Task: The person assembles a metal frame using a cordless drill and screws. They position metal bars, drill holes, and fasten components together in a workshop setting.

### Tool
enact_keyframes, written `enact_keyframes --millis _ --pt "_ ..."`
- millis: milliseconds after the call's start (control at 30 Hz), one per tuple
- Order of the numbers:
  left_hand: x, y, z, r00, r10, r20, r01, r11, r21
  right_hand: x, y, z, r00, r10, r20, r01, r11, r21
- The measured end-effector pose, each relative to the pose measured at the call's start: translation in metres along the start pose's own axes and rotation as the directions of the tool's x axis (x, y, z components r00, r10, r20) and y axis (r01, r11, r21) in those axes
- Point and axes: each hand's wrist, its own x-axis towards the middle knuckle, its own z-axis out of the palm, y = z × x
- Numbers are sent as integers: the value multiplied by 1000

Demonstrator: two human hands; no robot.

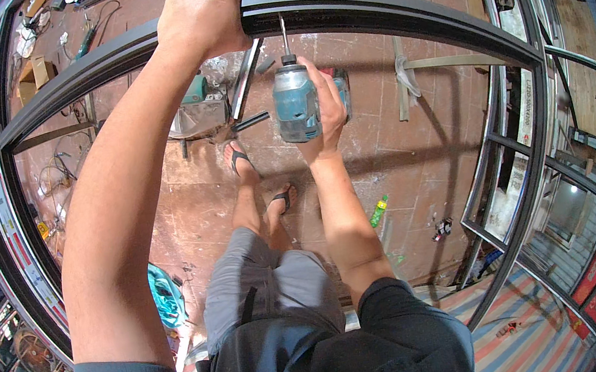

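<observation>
A dark grey metal frame [365,5] spans the view in front of me, its top bar bowed by the lens. My left hand [204,19] is closed round that bar, a little left of its middle. Just right of it, a teal and silver cordless drill [296,105] points away from me, with my right hand [327,103] wrapped round it. The long thin bit [285,33] reaches the bar's near side; whether its tip is inside the metal, I cannot tell. Most of the drill's handle is hidden beneath its body.
Below on the brown floor stands a cut-off machine [199,112] with metal offcuts [252,121] beside it. A green bottle [379,211] lies right of my legs. Metal frames [523,179] lean along the right, striped sheeting [513,331] lies lower right, and a cardboard box [35,76] sits far left.
</observation>
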Motion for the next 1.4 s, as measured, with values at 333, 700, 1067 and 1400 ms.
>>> enact_keyframes --millis 333,700,1067,1400 --pt "2 1 -1 999 14 -38 -15 999 -34 -5 4 5 1000 0 -11 0 999 -33" --pt "1 9 -8 1000 -18 14 18 1000 -5 -1 9 2 1000 -22 -6 22 1000 5" --pt "2 9 -3 999 -31 6 31 999 20 8 16 -6 995 -91 29 93 989 -118" --pt "2 7 -6 1000 -12 6 12 1000 4 -6 2 -3 999 -23 42 27 993 -111"
